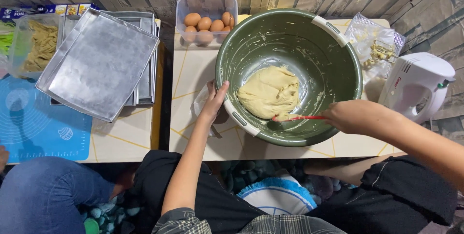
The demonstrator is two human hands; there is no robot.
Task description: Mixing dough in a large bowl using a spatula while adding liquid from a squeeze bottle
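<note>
Dough-working is the step judged to be in hand: a pale yellow lump of dough (pixel 268 92) lies at the bottom of a large, round, dark green plastic bowl (pixel 333 77), slightly toward nine o'clock of the bowl's centre, and is being met by a red-handled spatula (pixel 298 117) at its six o'clock edge. The next move is judged to call for a steady brace on the rim while the blade is drawn under the lump, since smears of batter are seen on the bowl's walls.

The left hand (pixel 214 102) is laid against the bowl's rim at about eight o'clock, its fingers (pixel 220 94) spread moderately and hooked over the edge by a white grip (pixel 241 122); the rim is touched rather than fully enclosed. The right hand (pixel 355 116) is closed around the spatula's handle, fingers curled tight.

On the pale tabletop (pixel 188 77), a clear plastic tub of brown eggs (pixel 207 22) is set at eleven o'clock of the bowl, a white electric hand mixer (pixel 416 85) at three o'clock, and stacked silver baking trays (pixel 99 62) at nine o'clock, well apart.
</note>
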